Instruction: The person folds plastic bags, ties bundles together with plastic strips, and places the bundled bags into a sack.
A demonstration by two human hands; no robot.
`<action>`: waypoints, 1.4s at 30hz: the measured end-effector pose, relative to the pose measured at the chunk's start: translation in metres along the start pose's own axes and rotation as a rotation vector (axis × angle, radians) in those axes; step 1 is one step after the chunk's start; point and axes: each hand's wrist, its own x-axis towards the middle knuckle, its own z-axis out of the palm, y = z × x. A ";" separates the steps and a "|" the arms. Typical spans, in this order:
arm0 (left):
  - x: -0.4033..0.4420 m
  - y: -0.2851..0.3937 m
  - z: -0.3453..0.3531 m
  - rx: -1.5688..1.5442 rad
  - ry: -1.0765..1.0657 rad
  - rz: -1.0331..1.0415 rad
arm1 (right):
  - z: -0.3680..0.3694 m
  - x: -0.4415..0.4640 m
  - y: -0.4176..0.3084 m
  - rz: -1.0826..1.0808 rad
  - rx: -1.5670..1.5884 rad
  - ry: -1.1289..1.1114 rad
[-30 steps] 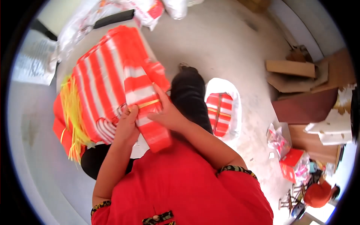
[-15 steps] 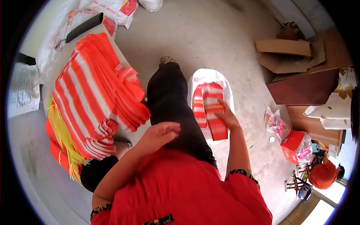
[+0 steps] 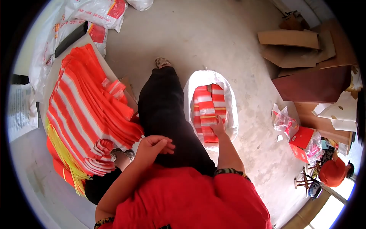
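Observation:
My right hand point(image 3: 219, 126) grips the edge of a red-and-white striped folded bundle point(image 3: 206, 107), tied with a yellowish band. This bundle lies inside a white sack point(image 3: 231, 101) on the floor, over other striped bundles point(image 3: 218, 93). Above my thigh hovers my left hand point(image 3: 157, 147), fingers loosely bent and apart from the thumb, with nothing in it. To its left a large pile of red-and-white striped fabric, perhaps bags point(image 3: 82, 107), drapes over a support. Yellow strips point(image 3: 65, 156) hang beside that pile.
White printed sacks point(image 3: 93, 15) lie at the upper left, near a black bar point(image 3: 71, 39). At the right are cardboard point(image 3: 288, 40), a red box point(image 3: 302, 137) and plastic bags point(image 3: 284, 120). A person in an orange top point(image 3: 332, 172) sits at the far right.
My right hand has lowered the striped bundle into the white sack and left, onto the others. My left hand has dropped slightly, its fingers more bent. The view has shifted a little.

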 end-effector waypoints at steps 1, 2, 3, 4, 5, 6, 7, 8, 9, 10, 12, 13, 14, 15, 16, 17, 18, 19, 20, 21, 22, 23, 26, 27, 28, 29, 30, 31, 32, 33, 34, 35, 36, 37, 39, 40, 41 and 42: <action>-0.001 0.002 0.000 0.004 0.007 -0.007 | -0.003 -0.004 -0.016 0.085 0.031 0.010; -0.001 0.002 0.000 0.002 0.005 -0.006 | 0.007 0.005 -0.010 0.057 0.129 0.023; -0.001 0.002 -0.001 0.001 0.002 -0.004 | 0.028 0.023 0.012 0.029 0.226 0.037; 0.000 0.002 -0.002 0.000 -0.002 -0.003 | 0.034 0.028 0.010 0.002 0.324 0.052; 0.001 0.001 -0.004 -0.006 -0.009 -0.003 | 0.036 0.032 0.010 0.017 0.306 0.051; 0.002 -0.001 -0.006 -0.013 -0.016 -0.002 | 0.029 0.030 -0.016 0.032 0.287 0.050; 0.003 -0.002 -0.006 -0.021 -0.023 -0.003 | 0.022 0.028 -0.039 0.047 0.266 0.049; 0.004 -0.003 -0.005 -0.029 -0.027 -0.003 | 0.020 0.031 -0.048 0.051 0.229 0.049; 0.004 -0.002 -0.005 -0.034 -0.029 -0.003 | 0.020 0.034 -0.054 0.055 0.193 0.048; 0.004 -0.002 -0.005 -0.039 -0.032 -0.006 | 0.018 0.034 -0.061 0.061 0.158 0.047; 0.003 -0.001 -0.006 -0.047 -0.051 -0.040 | 0.019 0.033 -0.067 0.103 0.123 0.001; 0.003 0.000 -0.007 -0.053 -0.060 -0.054 | 0.021 0.035 -0.067 0.133 0.087 -0.007; 0.004 0.000 -0.007 -0.057 -0.062 -0.052 | 0.022 0.036 -0.067 0.162 0.052 -0.014; 0.004 0.001 -0.007 -0.060 -0.065 -0.050 | 0.026 0.037 -0.063 0.145 0.039 -0.005; 0.004 0.001 -0.007 -0.064 -0.068 -0.048 | 0.029 0.037 -0.058 0.128 0.027 0.005; 0.004 0.001 -0.007 -0.070 -0.068 -0.050 | 0.033 0.035 -0.052 0.113 0.014 0.013; 0.003 0.000 -0.007 -0.076 -0.068 -0.053 | 0.033 0.027 -0.053 0.091 -0.035 0.034; 0.004 0.000 -0.007 -0.082 -0.069 -0.054 | 0.031 0.016 -0.057 0.067 -0.084 0.055; 0.004 0.000 -0.007 -0.079 -0.074 -0.049 | 0.030 0.007 -0.060 0.041 -0.133 0.077; 0.005 -0.001 -0.007 -0.076 -0.078 -0.046 | 0.032 -0.004 -0.059 -0.066 -0.333 0.093; 0.005 -0.001 -0.007 -0.073 -0.081 -0.041 | 0.034 -0.014 -0.057 -0.176 -0.533 0.108; 0.005 -0.001 -0.006 -0.073 -0.081 -0.040 | 0.035 -0.021 -0.054 -0.286 -0.732 0.124; 0.005 0.000 -0.005 -0.070 -0.084 -0.036 | 0.041 -0.031 -0.048 -0.390 -0.826 -0.082; 0.005 -0.001 -0.005 -0.069 -0.084 -0.035 | 0.031 -0.038 -0.065 -0.320 -0.701 -0.167; 0.005 -0.001 -0.005 -0.069 -0.084 -0.033 | 0.031 -0.038 -0.065 -0.315 -0.696 -0.179; 0.005 -0.001 -0.005 -0.070 -0.078 -0.035 | 0.032 -0.037 -0.064 -0.310 -0.691 -0.191; 0.005 -0.001 -0.005 -0.071 -0.073 -0.037 | 0.031 -0.036 -0.066 -0.306 -0.687 -0.202; 0.005 0.000 -0.004 -0.072 -0.067 -0.037 | 0.028 -0.032 -0.069 -0.287 -0.661 -0.201; 0.004 0.000 -0.004 -0.068 -0.066 -0.035 | 0.024 -0.026 -0.073 -0.271 -0.635 -0.201; 0.004 0.000 -0.004 -0.064 -0.064 -0.030 | 0.019 -0.020 -0.077 -0.257 -0.610 -0.199; 0.004 -0.001 -0.004 -0.061 -0.063 -0.026 | 0.018 -0.013 -0.072 -0.246 -0.526 -0.046; 0.004 0.000 -0.004 -0.065 -0.058 -0.027 | 0.017 -0.005 -0.061 -0.232 -0.441 0.106; 0.003 0.000 -0.003 -0.068 -0.054 -0.029 | 0.014 0.002 -0.051 -0.215 -0.353 0.256; 0.003 0.000 -0.003 -0.070 -0.050 -0.032 | 0.010 0.010 -0.042 -0.102 -0.275 0.273; 0.003 -0.001 -0.003 -0.061 -0.052 -0.037 | -0.001 0.029 -0.034 0.120 -0.114 0.306; 0.003 -0.001 -0.004 -0.056 -0.051 -0.038 | -0.004 0.034 -0.035 0.152 -0.095 0.281; 0.003 0.000 -0.005 -0.057 -0.050 -0.038 | -0.007 0.039 -0.036 0.184 -0.077 0.254; 0.003 0.002 -0.005 -0.058 -0.050 -0.039 | -0.011 0.042 -0.037 0.218 -0.060 0.226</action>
